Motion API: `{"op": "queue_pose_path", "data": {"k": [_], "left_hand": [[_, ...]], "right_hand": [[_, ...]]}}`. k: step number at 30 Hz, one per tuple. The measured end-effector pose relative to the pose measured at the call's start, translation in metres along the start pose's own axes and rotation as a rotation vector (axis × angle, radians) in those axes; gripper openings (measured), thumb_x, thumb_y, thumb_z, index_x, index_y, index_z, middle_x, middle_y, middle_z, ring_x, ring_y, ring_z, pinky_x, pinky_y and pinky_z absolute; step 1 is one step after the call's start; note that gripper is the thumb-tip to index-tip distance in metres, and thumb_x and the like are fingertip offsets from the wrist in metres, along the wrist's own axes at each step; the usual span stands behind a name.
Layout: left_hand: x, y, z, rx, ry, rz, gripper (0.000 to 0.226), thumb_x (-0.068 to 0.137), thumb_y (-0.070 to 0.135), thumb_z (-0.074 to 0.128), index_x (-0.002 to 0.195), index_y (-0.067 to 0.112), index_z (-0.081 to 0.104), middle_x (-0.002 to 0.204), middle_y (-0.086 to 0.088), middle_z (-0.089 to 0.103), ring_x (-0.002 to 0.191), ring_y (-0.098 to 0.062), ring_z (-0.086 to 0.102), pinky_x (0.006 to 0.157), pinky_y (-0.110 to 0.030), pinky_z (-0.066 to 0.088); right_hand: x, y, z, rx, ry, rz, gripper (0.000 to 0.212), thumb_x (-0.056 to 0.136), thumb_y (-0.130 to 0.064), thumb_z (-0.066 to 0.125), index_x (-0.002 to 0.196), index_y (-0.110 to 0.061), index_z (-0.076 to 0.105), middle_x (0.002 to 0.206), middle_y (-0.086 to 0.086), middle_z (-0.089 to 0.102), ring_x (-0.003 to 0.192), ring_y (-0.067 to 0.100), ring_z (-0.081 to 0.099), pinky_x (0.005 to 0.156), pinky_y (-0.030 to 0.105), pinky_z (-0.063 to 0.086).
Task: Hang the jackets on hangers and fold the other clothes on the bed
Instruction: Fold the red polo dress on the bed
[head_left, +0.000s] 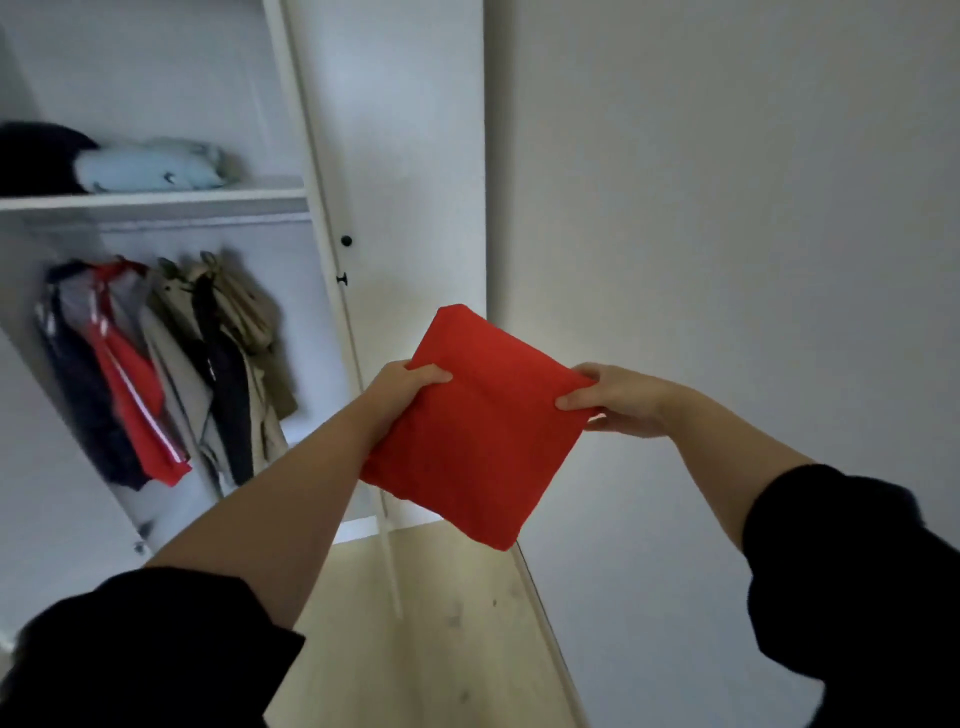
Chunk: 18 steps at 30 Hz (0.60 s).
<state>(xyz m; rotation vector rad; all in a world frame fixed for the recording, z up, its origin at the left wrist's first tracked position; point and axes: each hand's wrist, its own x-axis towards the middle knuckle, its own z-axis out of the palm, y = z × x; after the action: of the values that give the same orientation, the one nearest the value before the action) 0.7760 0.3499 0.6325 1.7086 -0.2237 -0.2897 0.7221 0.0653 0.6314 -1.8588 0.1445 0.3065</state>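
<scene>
A folded red garment (478, 431) hangs in the air in front of me, square and flat. My left hand (402, 387) grips its left edge, fingers curled over the top. My right hand (618, 397) pinches its right corner, thumb on top. Several jackets (156, 364) hang on hangers from the rail inside the open wardrobe at the left: dark blue, red with a white stripe, beige and black. On the shelf above lie a dark folded garment (36, 158) and a light blue folded garment (150, 169).
The white wardrobe shelf (156, 200) has bare room at its right end. An open wardrobe door (395, 156) with a black knob stands straight ahead. A white wall (727, 208) fills the right. Pale wooden floor (441, 623) lies below.
</scene>
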Motion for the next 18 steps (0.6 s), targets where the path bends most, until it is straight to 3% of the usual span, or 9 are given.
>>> {"op": "queue_pose_path", "data": {"k": [2, 4, 6, 8, 10, 12, 15, 18], "left_hand": [[0.007, 0.006, -0.015, -0.012, 0.061, -0.029, 0.021, 0.081, 0.029, 0.069, 0.099, 0.019, 0.066, 0.080, -0.001, 0.075, 0.074, -0.022, 0.072, 0.062, -0.030, 0.054], [0.015, 0.013, -0.032, -0.017, 0.111, -0.045, 0.026, 0.080, 0.030, 0.069, 0.102, 0.017, 0.067, 0.085, -0.004, 0.075, 0.078, -0.024, 0.072, 0.065, -0.032, 0.054], [0.022, 0.019, -0.051, -0.032, 0.158, -0.051, 0.031, 0.079, 0.030, 0.070, 0.106, 0.015, 0.067, 0.091, -0.007, 0.075, 0.083, -0.027, 0.071, 0.070, -0.034, 0.055], [0.026, 0.019, -0.073, -0.067, 0.212, -0.055, 0.034, 0.079, 0.030, 0.071, 0.108, 0.014, 0.068, 0.094, -0.010, 0.074, 0.086, -0.029, 0.071, 0.076, -0.038, 0.056], [0.025, 0.015, -0.096, -0.111, 0.262, -0.078, 0.031, 0.080, 0.030, 0.070, 0.106, 0.014, 0.068, 0.092, -0.010, 0.075, 0.082, -0.027, 0.072, 0.072, -0.036, 0.056], [0.022, 0.010, -0.122, -0.150, 0.294, -0.107, 0.028, 0.081, 0.028, 0.067, 0.105, 0.013, 0.069, 0.090, -0.011, 0.074, 0.077, -0.026, 0.072, 0.068, -0.033, 0.055], [0.018, 0.002, -0.171, -0.184, 0.358, -0.139, 0.032, 0.082, 0.026, 0.066, 0.107, 0.007, 0.069, 0.093, -0.015, 0.073, 0.079, -0.029, 0.071, 0.073, -0.035, 0.056], [0.013, -0.001, -0.234, -0.204, 0.391, -0.169, 0.026, 0.083, 0.027, 0.065, 0.100, 0.008, 0.070, 0.090, -0.016, 0.074, 0.075, -0.029, 0.071, 0.065, -0.034, 0.058]], "right_hand": [[0.026, -0.011, 0.003, 0.127, -0.019, -0.057, 0.045, 0.078, -0.008, 0.074, 0.120, -0.011, 0.057, 0.112, 0.006, 0.068, 0.107, 0.020, 0.063, 0.098, 0.036, 0.048], [0.053, -0.024, 0.015, 0.297, -0.025, -0.121, 0.039, 0.082, 0.000, 0.067, 0.119, -0.003, 0.058, 0.108, 0.012, 0.070, 0.094, 0.020, 0.068, 0.080, 0.030, 0.055], [0.078, -0.034, 0.030, 0.485, -0.031, -0.138, 0.033, 0.083, -0.004, 0.066, 0.116, -0.003, 0.061, 0.104, 0.013, 0.071, 0.086, 0.021, 0.072, 0.067, 0.028, 0.057], [0.100, -0.041, 0.052, 0.645, -0.059, -0.114, 0.035, 0.082, -0.020, 0.070, 0.113, -0.009, 0.064, 0.099, 0.011, 0.073, 0.080, 0.022, 0.073, 0.062, 0.030, 0.057], [0.123, -0.044, 0.081, 0.765, -0.121, -0.058, 0.040, 0.081, -0.046, 0.069, 0.106, -0.015, 0.072, 0.100, 0.010, 0.073, 0.083, 0.024, 0.072, 0.066, 0.035, 0.057], [0.145, -0.046, 0.116, 0.857, -0.223, -0.001, 0.057, 0.082, -0.067, 0.055, 0.105, -0.018, 0.074, 0.109, 0.010, 0.071, 0.093, 0.028, 0.070, 0.074, 0.040, 0.056], [0.178, -0.050, 0.174, 0.986, -0.396, 0.039, 0.073, 0.084, -0.075, 0.039, 0.118, -0.015, 0.064, 0.117, 0.011, 0.068, 0.099, 0.030, 0.068, 0.080, 0.041, 0.054], [0.209, -0.064, 0.239, 1.070, -0.525, 0.057, 0.074, 0.082, -0.075, 0.045, 0.114, -0.012, 0.069, 0.116, 0.012, 0.068, 0.099, 0.033, 0.067, 0.085, 0.043, 0.053]]}}
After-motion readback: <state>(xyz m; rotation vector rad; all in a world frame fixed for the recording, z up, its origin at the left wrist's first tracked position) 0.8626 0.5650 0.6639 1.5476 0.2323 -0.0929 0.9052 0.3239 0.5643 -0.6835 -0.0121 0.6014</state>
